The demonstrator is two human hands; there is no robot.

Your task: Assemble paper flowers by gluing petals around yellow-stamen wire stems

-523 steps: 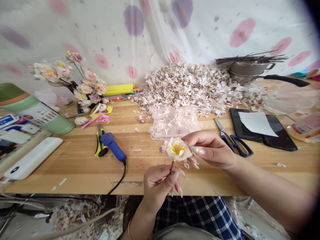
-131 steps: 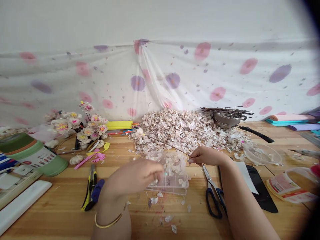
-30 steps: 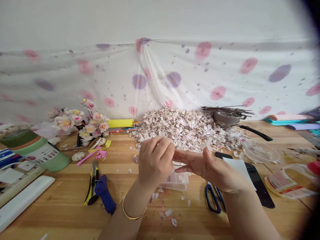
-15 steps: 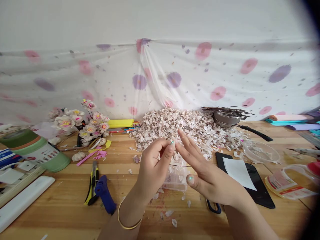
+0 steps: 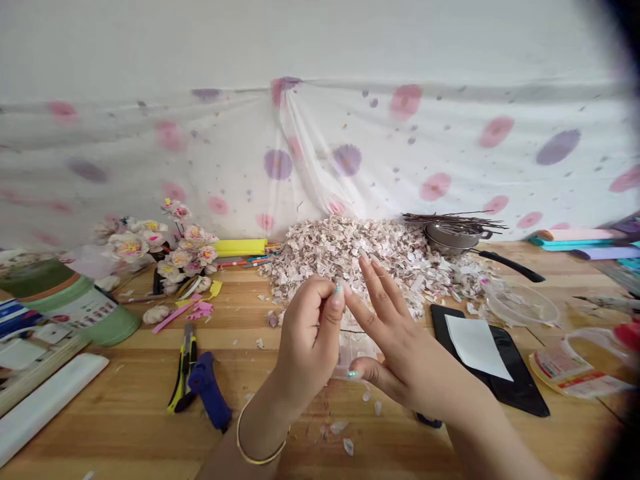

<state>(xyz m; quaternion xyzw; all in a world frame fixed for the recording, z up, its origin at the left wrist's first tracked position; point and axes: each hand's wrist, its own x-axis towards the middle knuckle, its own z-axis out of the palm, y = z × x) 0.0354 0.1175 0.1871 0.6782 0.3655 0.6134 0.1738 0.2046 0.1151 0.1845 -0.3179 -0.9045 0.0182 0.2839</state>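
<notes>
My left hand (image 5: 307, 337), with a gold bangle on the wrist, is raised above the wooden table (image 5: 125, 427). Its thumb and fingers are pinched on something small and pale that I cannot make out. My right hand (image 5: 405, 353) is beside it, fingers stretched out and apart, their tips almost touching the left fingertips, and it holds nothing. A thin dark stick (image 5: 354, 331) shows between the two hands. Behind them a clear plastic box (image 5: 360, 347) of petals is mostly hidden. A big heap of pale petals (image 5: 380, 257) lies beyond.
On the left are a blue glue gun (image 5: 210, 397), a yellow-black cutter (image 5: 184, 363), a bunch of paper flowers (image 5: 165, 250), a green canister (image 5: 75, 303) and a white bar (image 5: 45, 407). On the right are a black slab with white paper (image 5: 495, 353), a clear bowl (image 5: 523, 307) and a pan of twigs (image 5: 453, 233).
Over the last second my right hand turned upright and spread its fingers beside the left, which stays pinched. Earlier, both hands were reaching into the petal box and heap.
</notes>
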